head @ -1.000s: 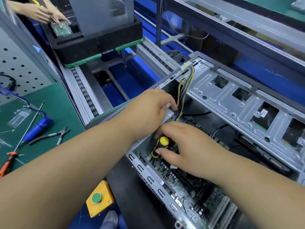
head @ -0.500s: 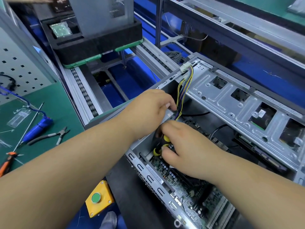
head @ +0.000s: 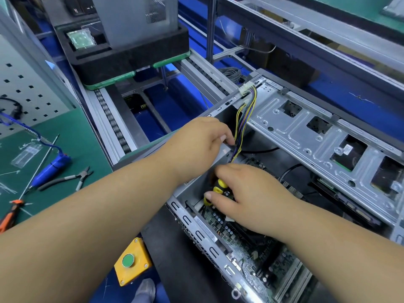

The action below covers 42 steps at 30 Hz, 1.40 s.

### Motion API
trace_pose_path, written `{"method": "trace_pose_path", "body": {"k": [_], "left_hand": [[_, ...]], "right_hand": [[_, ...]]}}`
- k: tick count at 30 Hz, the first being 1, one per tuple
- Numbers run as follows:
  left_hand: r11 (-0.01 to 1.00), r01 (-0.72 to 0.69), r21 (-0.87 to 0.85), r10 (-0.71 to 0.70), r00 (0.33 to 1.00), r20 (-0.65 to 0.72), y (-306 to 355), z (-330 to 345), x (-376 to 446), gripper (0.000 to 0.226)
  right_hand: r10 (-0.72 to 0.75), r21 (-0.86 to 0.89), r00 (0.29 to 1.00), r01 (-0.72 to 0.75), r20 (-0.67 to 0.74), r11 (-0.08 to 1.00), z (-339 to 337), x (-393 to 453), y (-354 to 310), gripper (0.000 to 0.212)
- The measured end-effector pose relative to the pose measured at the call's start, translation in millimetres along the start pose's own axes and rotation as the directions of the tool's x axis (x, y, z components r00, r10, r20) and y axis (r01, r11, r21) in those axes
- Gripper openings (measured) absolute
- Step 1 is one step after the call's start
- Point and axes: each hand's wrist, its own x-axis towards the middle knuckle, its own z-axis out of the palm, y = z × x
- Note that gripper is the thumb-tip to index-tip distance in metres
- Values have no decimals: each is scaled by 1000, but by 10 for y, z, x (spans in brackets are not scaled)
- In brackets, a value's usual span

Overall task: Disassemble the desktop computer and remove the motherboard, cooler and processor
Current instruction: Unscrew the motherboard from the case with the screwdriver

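Note:
An open desktop case (head: 306, 132) lies on its side before me, its green motherboard (head: 247, 243) showing along the near wall. My right hand (head: 247, 195) grips a yellow-and-black screwdriver (head: 215, 189) that points down into the case's near left corner. My left hand (head: 203, 147) reaches over the case's left edge and its fingers curl round a grey box inside, beside a bundle of coloured wires (head: 243, 119) ending in a white plug (head: 246, 89). The cooler and processor are hidden under my right hand and arm.
A green mat (head: 72, 138) at left carries a blue-handled tool (head: 51, 169), pliers (head: 70, 178) and an orange-handled screwdriver (head: 11, 213). A conveyor (head: 113, 127) behind holds a black foam tray (head: 131, 53) with another grey case. A yellow button box (head: 131, 262) sits below.
My right hand has tilted and slid slightly on the screwdriver handle. The other person's hands at the far tray have gone from view. My left hand has stayed put.

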Motion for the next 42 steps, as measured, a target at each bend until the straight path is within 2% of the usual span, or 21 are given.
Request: {"method": "trace_pose_path", "body": {"k": [2,6,8,10,13,19,21,25,31,34,38,42], "left_hand": [[1000,-1,-2,1,1000,-9,-2,4,-3,30],[1000,-4,-8,4,1000,-15,-2,6,-2,29],[1000,1,-11,-1,1000,-17,0,5,-4,29],[1000,4,-9,-5,1000,-18,0,4,-6,30],[1000,6,-4,-6,1000,-11,-3,3,-4,29],[1000,9,-8,-9,1000,-16,-6,8,-2,29],[1000,3,-5,-4,1000,-14,-9,12,-1,29],[1000,5,7,-5,1000,-12,-16,16,0,29],[1000,4,-3,-4,1000,-10,-9,8,3,28],[1000,-2,-7,2,1000,-11,-7,9,0,28],[1000,5,-2,-5,1000,-11,-12,12,-2,28],[1000,9,-7,-9,1000,-12,-14,12,-3,28]], "right_hand": [[45,-14,999,-45,4,999,-8,20,11,43],[28,148,999,-30,17,988,-26,21,-5,14],[-10,158,1000,10,-1,987,-22,-1,-27,16],[-31,81,999,32,-21,996,5,-17,-46,17],[36,-47,999,-37,-32,998,32,4,-14,38],[23,183,999,-14,-46,983,11,19,-9,18],[-1,147,999,8,-46,989,23,7,-10,17],[57,-2,997,-57,-48,998,59,5,24,39],[67,194,997,-59,-35,979,26,21,16,17],[36,168,999,-29,-37,985,31,8,6,19],[70,49,996,-67,-59,997,61,12,35,36],[81,185,996,-72,-44,980,40,24,33,18]]}}
